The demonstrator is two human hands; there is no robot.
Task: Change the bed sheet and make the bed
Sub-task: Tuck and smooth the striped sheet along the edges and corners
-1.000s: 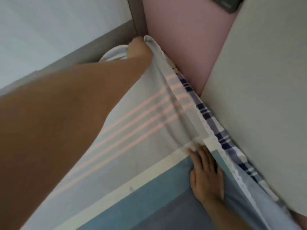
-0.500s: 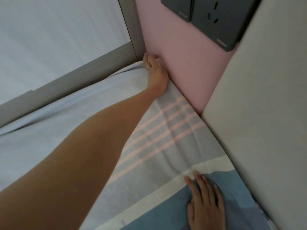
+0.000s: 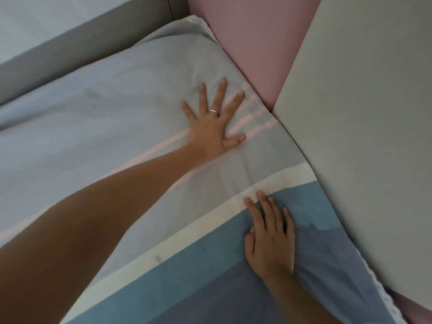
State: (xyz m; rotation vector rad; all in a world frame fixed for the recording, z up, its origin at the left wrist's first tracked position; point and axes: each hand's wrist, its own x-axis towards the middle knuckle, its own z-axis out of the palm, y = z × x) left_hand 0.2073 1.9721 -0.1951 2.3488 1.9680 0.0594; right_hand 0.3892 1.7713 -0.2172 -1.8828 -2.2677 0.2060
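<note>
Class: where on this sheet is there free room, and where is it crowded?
Free: the sheet between grey frame and left forearm. Crowded: the right edge, where left hand and right hand press flat beside pink panel and grey board.

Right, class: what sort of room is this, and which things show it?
Probably a bedroom, at a bed's corner: a striped bed sheet under the left hand and right hand, a grey bed frame alongside, a pink panel behind.

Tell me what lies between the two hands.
Head view: only bare bed sheet, crossed by its white band, lies between left hand and right hand.
</note>
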